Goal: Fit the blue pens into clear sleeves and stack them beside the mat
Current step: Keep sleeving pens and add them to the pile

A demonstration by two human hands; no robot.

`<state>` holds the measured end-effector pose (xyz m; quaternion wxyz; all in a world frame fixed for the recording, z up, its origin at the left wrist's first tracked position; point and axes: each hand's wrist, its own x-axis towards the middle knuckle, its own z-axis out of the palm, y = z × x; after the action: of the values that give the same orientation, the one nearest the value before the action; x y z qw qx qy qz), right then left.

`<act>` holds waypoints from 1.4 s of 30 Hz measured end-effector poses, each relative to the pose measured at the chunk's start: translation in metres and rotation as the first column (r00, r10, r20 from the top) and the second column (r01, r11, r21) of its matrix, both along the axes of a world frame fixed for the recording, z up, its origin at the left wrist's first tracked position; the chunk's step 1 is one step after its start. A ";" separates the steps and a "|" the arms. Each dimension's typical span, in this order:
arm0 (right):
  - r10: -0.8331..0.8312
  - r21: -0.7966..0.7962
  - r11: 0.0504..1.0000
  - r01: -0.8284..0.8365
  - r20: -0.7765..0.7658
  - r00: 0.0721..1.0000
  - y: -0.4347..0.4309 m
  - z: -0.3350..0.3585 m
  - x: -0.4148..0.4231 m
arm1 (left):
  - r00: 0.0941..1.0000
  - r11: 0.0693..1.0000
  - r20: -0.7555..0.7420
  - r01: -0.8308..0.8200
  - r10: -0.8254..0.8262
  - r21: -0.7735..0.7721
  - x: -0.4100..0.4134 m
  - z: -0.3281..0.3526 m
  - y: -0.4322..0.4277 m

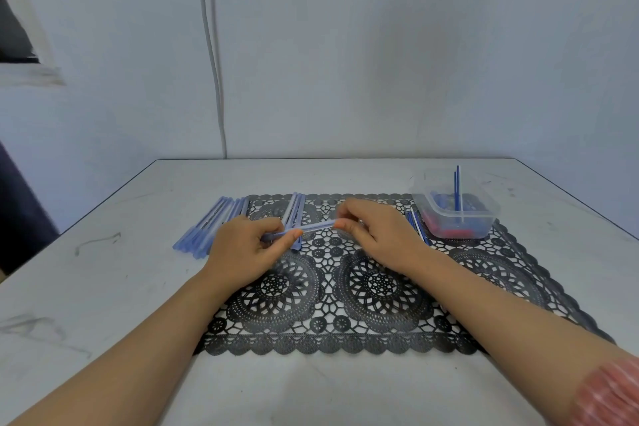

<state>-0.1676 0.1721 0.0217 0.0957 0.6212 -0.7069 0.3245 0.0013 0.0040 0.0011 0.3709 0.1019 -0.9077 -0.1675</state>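
Observation:
Over the back half of the black lace mat I hold one blue pen in a clear sleeve between both hands. My left hand grips its blue left end with curled fingers. My right hand pinches the pale right end. A stack of sleeved pens lies on the table just left of the mat. A few more pens or sleeves lie on the mat behind my left hand. Thin blue pens lie on the mat by my right hand, partly hidden.
A clear plastic tub stands on the mat's back right corner, holding blue and red pieces and two upright blue sticks. The white table meets the wall at the back, where a cable hangs down.

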 end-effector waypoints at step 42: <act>-0.041 0.579 0.808 0.110 -0.131 0.991 -0.006 -0.012 0.010 | 0.967 0.974 -0.138 -0.203 0.215 0.099 -0.005 0.002 -0.007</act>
<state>-0.1579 0.1664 0.0094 -0.0476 0.6091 -0.7899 0.0519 -0.0041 -0.0032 0.0031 0.4481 0.1998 -0.8541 -0.1725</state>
